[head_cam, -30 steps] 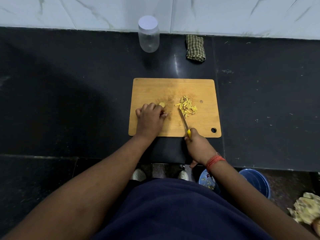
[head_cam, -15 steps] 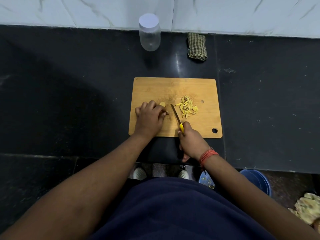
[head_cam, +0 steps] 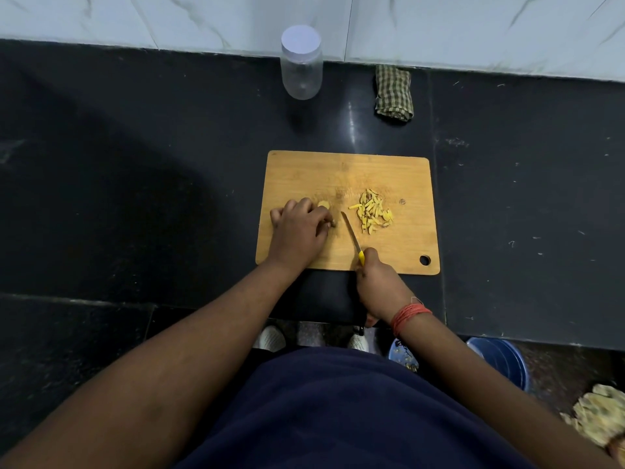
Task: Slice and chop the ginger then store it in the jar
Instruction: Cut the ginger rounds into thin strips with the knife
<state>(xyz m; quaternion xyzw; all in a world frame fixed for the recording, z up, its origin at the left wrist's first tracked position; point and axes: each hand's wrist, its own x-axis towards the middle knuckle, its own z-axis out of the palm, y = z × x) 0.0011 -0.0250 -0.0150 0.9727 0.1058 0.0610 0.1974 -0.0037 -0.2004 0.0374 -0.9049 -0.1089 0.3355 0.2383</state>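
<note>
Yellow ginger piece (head_cam: 323, 204) under curled left hand (head_cam: 299, 231); right hand (head_cam: 378, 282) grips knife (head_cam: 351, 236) beside it.

Ginger strips (head_cam: 373, 211) on the board (head_cam: 399, 245) (right half), jar (head_cam: 301, 64) behind, cloth (head_cam: 393, 93) right of jar

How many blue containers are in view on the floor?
2. A blue tub shows just right of the shoes, partly behind the right forearm; a blue bucket stands further right, below the counter edge. Others may be hidden.
</note>
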